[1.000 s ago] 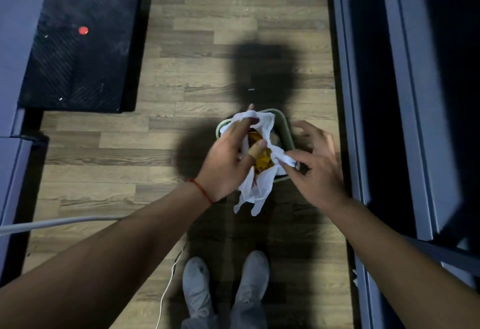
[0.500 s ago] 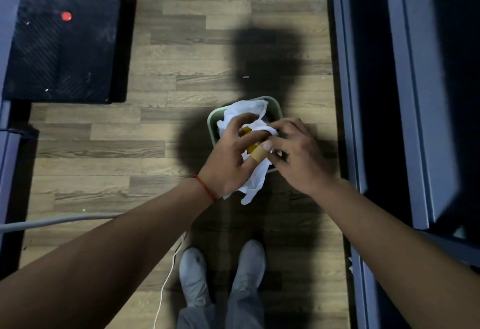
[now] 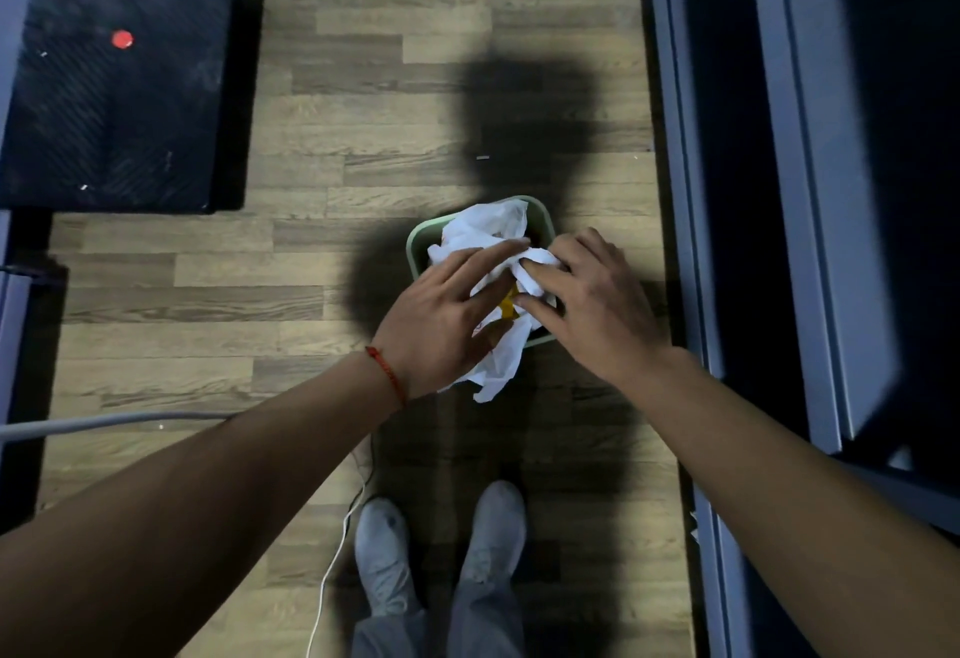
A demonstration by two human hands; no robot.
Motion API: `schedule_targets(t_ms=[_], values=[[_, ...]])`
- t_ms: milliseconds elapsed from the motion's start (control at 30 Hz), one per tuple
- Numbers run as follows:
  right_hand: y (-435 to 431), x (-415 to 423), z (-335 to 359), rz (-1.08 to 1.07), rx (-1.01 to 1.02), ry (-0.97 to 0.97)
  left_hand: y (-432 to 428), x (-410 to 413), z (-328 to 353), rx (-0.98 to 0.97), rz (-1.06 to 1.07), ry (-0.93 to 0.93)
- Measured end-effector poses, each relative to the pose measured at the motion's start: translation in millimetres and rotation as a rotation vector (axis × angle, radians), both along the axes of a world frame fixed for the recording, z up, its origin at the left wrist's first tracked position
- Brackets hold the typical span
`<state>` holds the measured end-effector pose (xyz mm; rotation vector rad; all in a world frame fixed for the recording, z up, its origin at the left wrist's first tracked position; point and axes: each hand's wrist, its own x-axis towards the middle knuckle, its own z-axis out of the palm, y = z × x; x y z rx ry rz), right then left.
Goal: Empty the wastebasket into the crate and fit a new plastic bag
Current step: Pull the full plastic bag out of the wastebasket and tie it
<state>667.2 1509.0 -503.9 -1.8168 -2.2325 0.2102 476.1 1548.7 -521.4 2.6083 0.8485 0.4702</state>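
Dim, hard central shadow, soft focus, edges bowed

No text, label or number can be read anywhere (not even on the plastic bag (image 3: pixel 488 231)).

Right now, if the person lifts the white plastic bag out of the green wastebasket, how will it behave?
Probably floppy: the white plastic bag is crumpled and its tail droops over the wastebasket rim. Likely light: thin film, with only a small yellow item showing inside.
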Motion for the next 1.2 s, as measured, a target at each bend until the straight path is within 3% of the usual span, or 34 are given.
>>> schedule_targets(t_ms=[533,700,833,933,1033,1100,1200], values=[[-2.6,-7.2,0.8,-0.066,-0.020,0.062,-6.2,-22.9,-6.7,-0.035,-0.015,0.112],[-16.0,-11.3,0.6,0.073,0.049,-0.055,-3.6,-31.6,-5.5,-0.263,0.106,-0.050],[-31.7,-25.6,-7.3,0.277,0.012,-0.130,-4.0,-19.8,2.4,-0.560,0.285,-0.293],[-33.9,-42.3,-11.2,0.364,-0.005,-0.139,-1.0,-10.8,-1.9,-0.656,0.365,-0.395],[-31.3,-52.4,-12.0,0.411,-0.042,-0.053,9.4,-16.2,-12.5,-0.628,0.385,-0.372],[-31.6,-46.7,-14.1,0.368,-0.072,0.102,16.6,-24.6,-16.6,-0.611,0.414,-0.337],[-17.8,-32.9,-15.7,-0.093,-0.173,0.455,19.5,-32.8,-18.9,-0.588,0.411,-0.287]])
